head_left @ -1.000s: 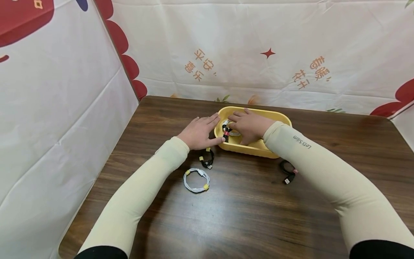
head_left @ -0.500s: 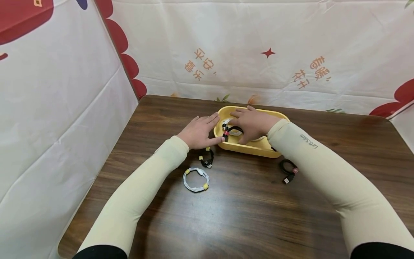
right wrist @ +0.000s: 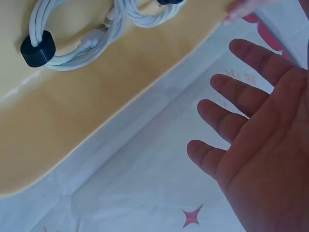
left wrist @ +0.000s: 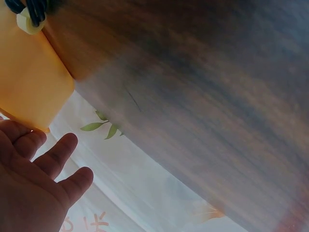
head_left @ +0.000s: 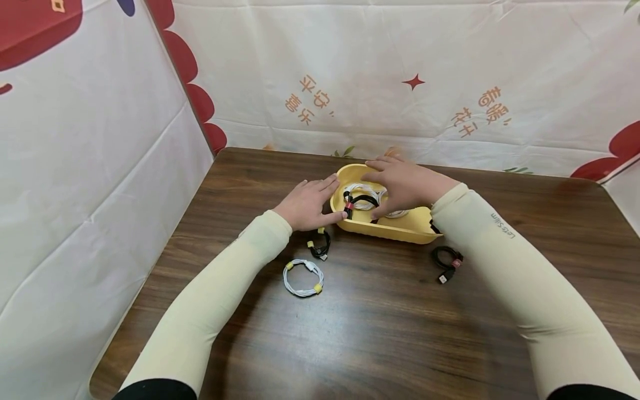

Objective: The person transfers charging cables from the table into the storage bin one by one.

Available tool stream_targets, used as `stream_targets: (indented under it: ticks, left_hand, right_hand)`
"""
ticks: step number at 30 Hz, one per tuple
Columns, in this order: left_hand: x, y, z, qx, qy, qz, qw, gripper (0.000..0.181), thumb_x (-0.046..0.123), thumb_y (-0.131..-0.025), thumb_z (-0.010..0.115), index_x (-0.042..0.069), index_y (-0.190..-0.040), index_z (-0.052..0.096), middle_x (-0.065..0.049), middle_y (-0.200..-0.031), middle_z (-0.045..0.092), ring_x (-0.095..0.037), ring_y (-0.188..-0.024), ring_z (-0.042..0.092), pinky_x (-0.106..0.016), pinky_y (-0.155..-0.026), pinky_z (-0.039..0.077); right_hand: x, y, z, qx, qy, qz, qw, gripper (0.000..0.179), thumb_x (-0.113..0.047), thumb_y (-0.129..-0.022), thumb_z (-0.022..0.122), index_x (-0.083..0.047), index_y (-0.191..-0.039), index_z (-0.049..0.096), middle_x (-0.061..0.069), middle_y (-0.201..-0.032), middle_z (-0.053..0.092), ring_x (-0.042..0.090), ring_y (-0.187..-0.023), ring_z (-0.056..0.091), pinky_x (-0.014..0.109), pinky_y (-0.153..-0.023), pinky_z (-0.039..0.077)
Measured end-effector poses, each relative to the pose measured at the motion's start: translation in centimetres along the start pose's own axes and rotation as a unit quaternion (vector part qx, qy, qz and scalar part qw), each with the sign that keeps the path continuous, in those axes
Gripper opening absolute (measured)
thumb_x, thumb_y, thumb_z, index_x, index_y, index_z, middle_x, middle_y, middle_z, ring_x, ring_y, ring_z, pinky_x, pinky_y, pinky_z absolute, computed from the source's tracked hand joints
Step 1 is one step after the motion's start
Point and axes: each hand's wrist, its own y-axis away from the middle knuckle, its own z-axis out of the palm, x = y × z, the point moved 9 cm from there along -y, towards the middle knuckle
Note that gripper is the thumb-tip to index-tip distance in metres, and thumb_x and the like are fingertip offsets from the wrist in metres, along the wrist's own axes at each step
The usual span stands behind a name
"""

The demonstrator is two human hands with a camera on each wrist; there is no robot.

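My left hand (head_left: 312, 205) rests on the left end of a yellow plastic basket (head_left: 385, 231), its fingers fairly straight and the thumb at the front rim. Above the basket's right half hovers my right hand (head_left: 407, 180), fingers spread; the right wrist view shows nothing in its palm. Inside the basket lie white coiled cables (right wrist: 116, 29), one bound with a black band (right wrist: 38, 50). At the left end, a black cable (head_left: 364, 198) with a pink tie lies over a white coil. A black piece at the right end is partly hidden by the right sleeve.
Before the basket on the brown wooden table (head_left: 370, 328) lie a black cable (head_left: 328, 242) with yellow ties, a white coiled cable (head_left: 286, 279) and, at right, a black USB cable (head_left: 445, 276) with a pink tie. A printed white cloth (head_left: 370, 111) hangs behind.
My right hand has risen and moved right from inside the basket, uncovering more of the white and black cables. The left hand has stayed at the rim.
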Motion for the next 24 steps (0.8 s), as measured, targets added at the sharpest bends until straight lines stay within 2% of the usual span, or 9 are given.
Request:
stream_targets:
  ticks: [9, 15, 20, 24]
  left_hand:
    - [0.2, 0.0, -0.1, 0.004, 0.001, 0.003, 1.0000, 0.092, 0.074, -0.095, 0.034, 0.009, -0.159, 0.022, -0.007, -0.164, 0.017, -0.027, -0.146, 0.028, -0.054, -0.115, 0.024]
    - [0.4, 0.1, -0.1, 0.006, 0.002, 0.006, 1.0000, 0.091, 0.073, -0.095, 0.035, 0.008, -0.159, 0.024, -0.007, -0.164, 0.018, -0.031, -0.145, 0.031, -0.054, -0.115, 0.023]
    - [0.4, 0.1, -0.1, 0.004, 0.001, 0.006, 1.0000, 0.091, 0.072, -0.095, 0.036, 0.008, -0.158, 0.024, -0.007, -0.164, 0.018, -0.028, -0.146, 0.029, -0.053, -0.116, 0.023]
    - [0.4, 0.1, -0.2, 0.009, 0.003, 0.004, 0.9999, 0.091, 0.072, -0.095, 0.037, 0.007, -0.158, 0.024, -0.007, -0.164, 0.018, -0.028, -0.146, 0.029, -0.053, -0.115, 0.024]
  right_hand:
    - [-0.8, 2.7, 0.3, 0.034, 0.005, -0.008, 0.9994, 0.086, -0.057, -0.074, 0.080, -0.009, -0.142, 0.055, 0.023, -0.154, 0.036, 0.042, -0.145, 0.024, 0.063, -0.113, 0.016]
    - [-0.8, 4.8, 0.7, 0.054, -0.008, 0.004, 0.9985, 0.087, -0.058, -0.077, 0.077, -0.008, -0.144, 0.053, 0.022, -0.155, 0.034, 0.043, -0.145, 0.023, 0.065, -0.112, 0.020]
    - [0.9, 6.9, 1.2, 0.071, -0.051, 0.046, 0.9951, 0.093, -0.063, -0.082, 0.072, -0.008, -0.151, 0.043, 0.023, -0.159, 0.025, 0.042, -0.147, 0.016, 0.066, -0.113, 0.014]
    - [3.0, 8.7, 2.0, 0.076, -0.075, 0.082, 0.9909, 0.097, -0.065, -0.084, 0.068, -0.004, -0.153, 0.037, 0.025, -0.159, 0.022, 0.045, -0.147, 0.015, 0.067, -0.112, 0.015]
